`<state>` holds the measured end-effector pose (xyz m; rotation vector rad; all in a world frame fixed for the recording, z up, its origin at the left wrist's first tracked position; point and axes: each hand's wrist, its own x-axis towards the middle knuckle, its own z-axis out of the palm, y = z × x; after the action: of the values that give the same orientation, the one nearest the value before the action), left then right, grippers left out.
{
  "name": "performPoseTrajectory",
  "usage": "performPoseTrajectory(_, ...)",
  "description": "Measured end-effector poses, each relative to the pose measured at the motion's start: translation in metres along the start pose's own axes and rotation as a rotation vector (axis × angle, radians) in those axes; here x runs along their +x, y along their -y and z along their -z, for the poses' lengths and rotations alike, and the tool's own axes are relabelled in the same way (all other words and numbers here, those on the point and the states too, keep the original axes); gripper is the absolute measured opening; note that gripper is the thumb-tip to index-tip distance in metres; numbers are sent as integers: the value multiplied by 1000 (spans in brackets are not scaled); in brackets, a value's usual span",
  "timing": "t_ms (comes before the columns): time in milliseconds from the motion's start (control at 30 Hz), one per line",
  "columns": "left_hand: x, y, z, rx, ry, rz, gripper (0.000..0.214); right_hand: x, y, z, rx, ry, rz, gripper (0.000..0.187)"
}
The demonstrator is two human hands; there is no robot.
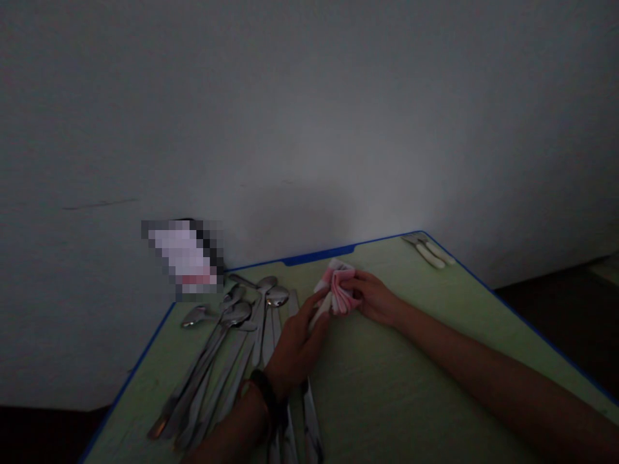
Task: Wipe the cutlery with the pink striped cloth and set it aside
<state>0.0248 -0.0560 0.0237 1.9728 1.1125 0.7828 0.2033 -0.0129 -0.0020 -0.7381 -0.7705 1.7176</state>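
Head view, dim light: spoons and table knives (227, 348) fan across the left of the green table (435, 361), and the left hand (294, 348) (a dark band (264, 386) on its wrist) lies over their handles, fingers stretched up and rightward to touch the near-left edge of a pink-and-white folded cloth (338, 291); whether they pinch it cannot be told. Bunched near the table's far edge, the cloth sits between both hands, with the right hand (374, 299) closed on its right side. White-handled utensils (430, 251) lie well apart at the far right corner.
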Motion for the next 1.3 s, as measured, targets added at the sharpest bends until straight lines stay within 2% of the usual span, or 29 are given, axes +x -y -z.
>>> performPoseTrajectory(200, 1, -3, 0, -9, 5, 4, 45, 0, 1, -1, 13, -3, -11, 19)
performPoseTrajectory(567, 1, -5, 0, -44, 17, -27, 47, 2, 4, -2, 243, -7, -106, 15)
performPoseTrajectory(833, -1, -1, -2, 83, 62, -4, 52, 3, 1, 1, 191, 10, -107, 15)
performPoseTrajectory(1167, -1, -2, -2, 54, 56, -8, 51, 1, 4, -2, 208, -14, -113, 15)
performPoseTrajectory(1300, -1, -6, -1, -8, 14, -12, 48, 1, 5, -2, 239, 19, -100, 15)
